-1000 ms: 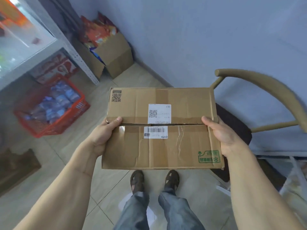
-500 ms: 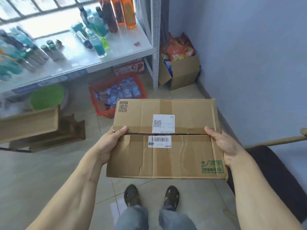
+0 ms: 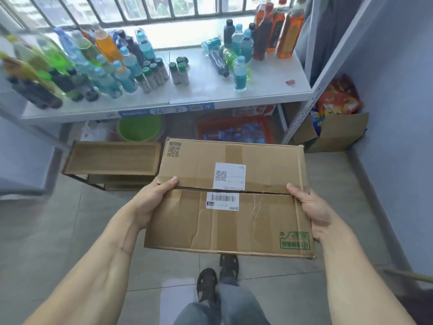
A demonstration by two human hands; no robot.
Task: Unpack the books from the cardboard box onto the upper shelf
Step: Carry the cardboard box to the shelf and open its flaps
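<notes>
I hold a closed brown cardboard box [image 3: 234, 221] level in front of me, above the tiled floor. Its two top flaps meet along a middle seam, with white barcode labels across it. My left hand [image 3: 150, 200] grips the box's left side, thumb on the top flap. My right hand [image 3: 311, 207] grips the right side the same way. No books show; the flaps hide the inside. A low wooden shelf unit [image 3: 112, 158] stands on the floor just left of the box; its upper board is bare.
A white metal rack [image 3: 210, 90] ahead carries several drink bottles by a window. Under it sit a green basin [image 3: 140, 127] and a red basket [image 3: 234, 130]. An open carton of snack packs [image 3: 337, 127] stands at the right by the blue wall.
My view has swung left, from the chair and corner to the white rack and wooden shelf unit. The box stays in both hands, flaps closed.
</notes>
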